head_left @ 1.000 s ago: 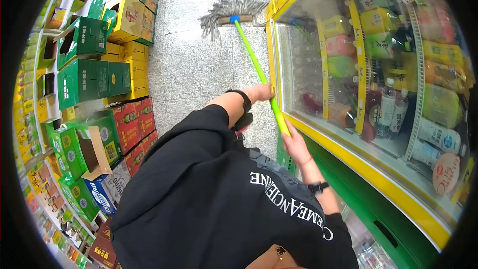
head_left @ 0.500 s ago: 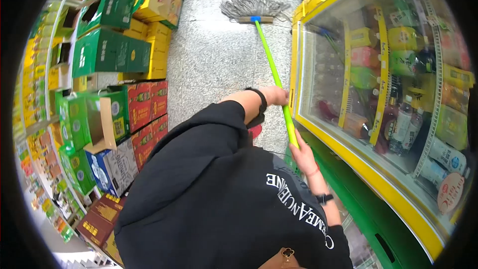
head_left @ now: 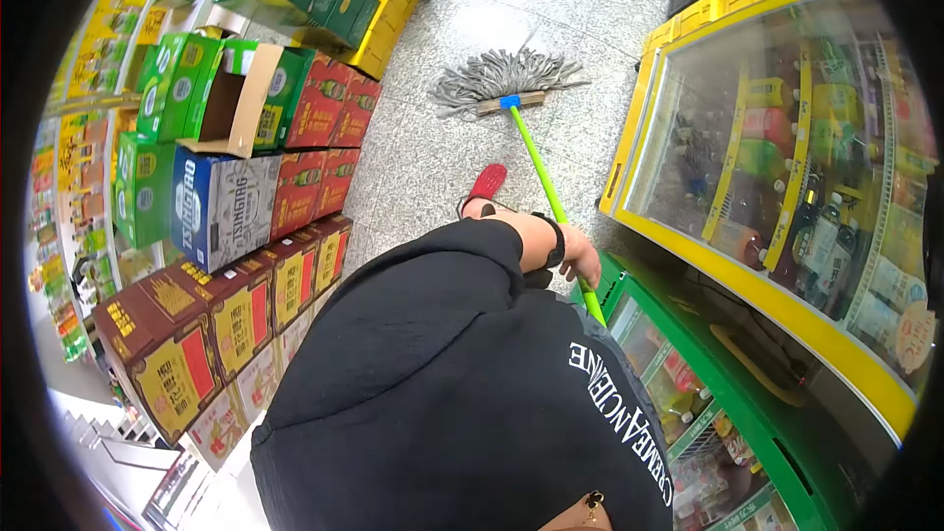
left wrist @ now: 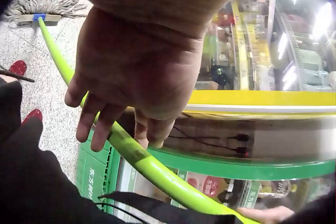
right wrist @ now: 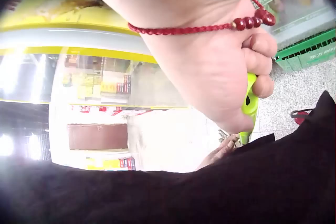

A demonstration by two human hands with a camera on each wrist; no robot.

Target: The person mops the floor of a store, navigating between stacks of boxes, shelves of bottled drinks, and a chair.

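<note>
A mop (head_left: 506, 81) with grey strands and a wooden crosspiece lies on the speckled floor ahead in the head view. Its bright green handle (head_left: 539, 165) slants back toward the body. My left hand (left wrist: 139, 71), palm toward its wrist camera, hangs over the handle with fingers extended loosely beside it. From the head view, this same hand is seen in front of the black sweatshirt (head_left: 413, 364). My right hand (right wrist: 226, 77), wearing a red braided bracelet, curls round the upper end of the handle; the sweatshirt hides it in the head view.
A yellow-framed glass drinks cooler (head_left: 629, 177) stands to the right, with a green-framed cooler (head_left: 728, 433) nearer me. Stacked drink cartons (head_left: 228, 199) and shelves line the left side. A red shoe (head_left: 487, 180) is on the floor close to the mop handle.
The view has swung, and the mop head now appears lower and closer to me. My right hand has gone behind the body in the head view. My left hand's fingers have loosened from the handle.
</note>
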